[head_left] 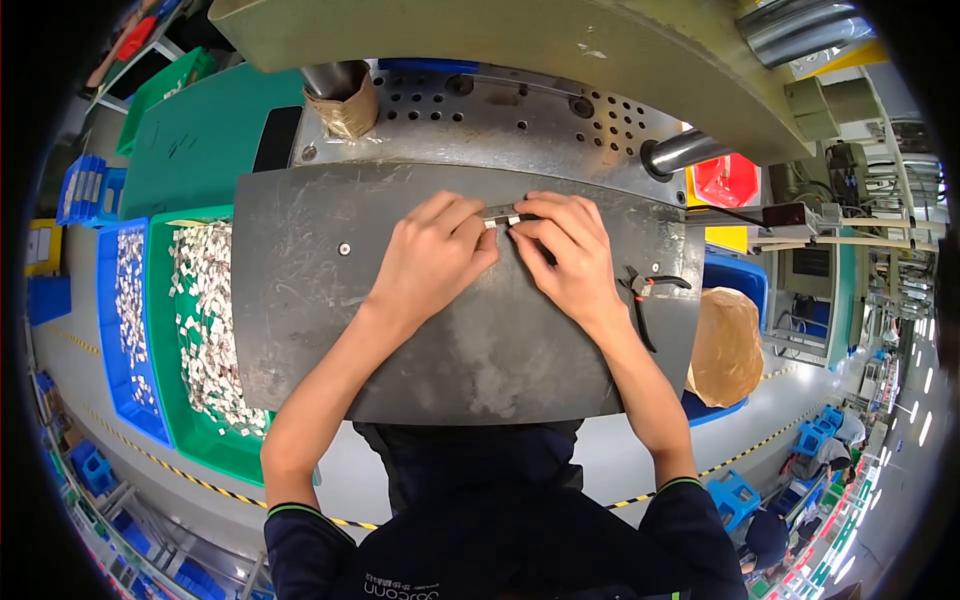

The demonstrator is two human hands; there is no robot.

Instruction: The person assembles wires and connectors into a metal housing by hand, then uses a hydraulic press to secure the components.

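Both of my hands meet over the far middle of a dark grey plate. Between my fingertips is a small black-and-white part; its exact kind is too small to make out. My left hand pinches its left end between thumb and fingers. At the other end, my right hand closes thumb and fingers on it, covering much of that side. A pair of cutting pliers with black handles and a red joint lies on the plate, just right of my right wrist.
Left of the plate stand a green bin and a blue bin, both with many small white pieces. Beyond the plate is a perforated metal machine bed under a heavy beam. A brown paper-lined blue bin stands to the right.
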